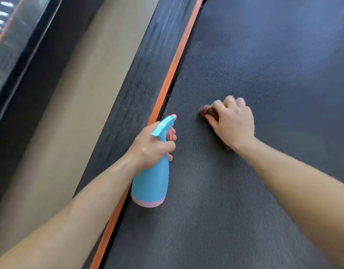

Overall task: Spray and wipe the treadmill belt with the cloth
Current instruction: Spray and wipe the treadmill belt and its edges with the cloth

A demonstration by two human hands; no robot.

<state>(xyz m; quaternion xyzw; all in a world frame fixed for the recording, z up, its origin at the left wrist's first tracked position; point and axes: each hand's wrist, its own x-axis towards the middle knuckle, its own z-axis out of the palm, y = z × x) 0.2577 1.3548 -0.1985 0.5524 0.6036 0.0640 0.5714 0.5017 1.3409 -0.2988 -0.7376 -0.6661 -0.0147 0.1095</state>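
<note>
Farthest out beyond the left hand lies a tan floor [74,94], then the dark ribbed rail [140,74] and the orange stripe [173,68] that edges the belt [264,65]. The left hand [151,146] hangs just over that stripe, at the belt's left margin. Its fingers are wrapped round the neck of a blue bottle [151,181], with one finger curled at the pink trigger. The nozzle [173,116] points forward and a little right, toward the ground in front of the other hand. Just right of the nozzle a brown cloth [206,110] peeks out, bunched and mostly hidden. The right hand [232,121] sits on top of it with the fingers curled over the wad, holding it down against the belt. A scrap of cloth also shows under the wrist. The two hands are near each other but apart, the right one slightly farther forward. The belt's long axis runs away from the person, parallel to the stripe, and most of its surface stretches ahead of and to the right of the right hand. That makes the right hand the nearer one to the unwiped expanse, and its strokes probably need to travel forward and rightward along that axis. The bottle hand is placed to mist the strip ahead of the cloth. I cannot tell from the surface whether any patch is wet.
</note>
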